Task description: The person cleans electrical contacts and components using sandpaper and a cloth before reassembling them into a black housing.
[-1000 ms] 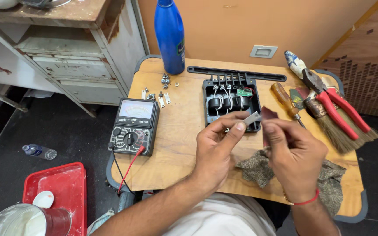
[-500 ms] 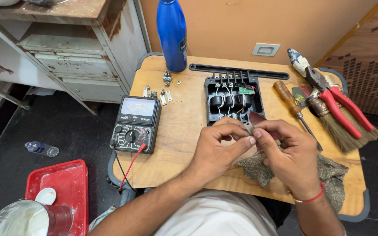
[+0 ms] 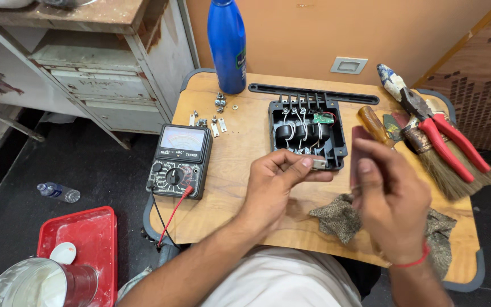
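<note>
Two hands that were pinched together half a second ago have come apart. My left hand (image 3: 279,179) now pinches a small pale metal piece (image 3: 318,164) alone, just in front of the black box of coils and wires (image 3: 308,133) on the worktop (image 3: 240,142). My right hand (image 3: 390,199) has pulled back to the right with a dark reddish strip (image 3: 359,153) held upright in its fingers, so the rubbing seems paused. Motion blurs that hand, and I cannot tell what the strip is. The spotted cloth (image 3: 339,219) lies partly under my right wrist.
</note>
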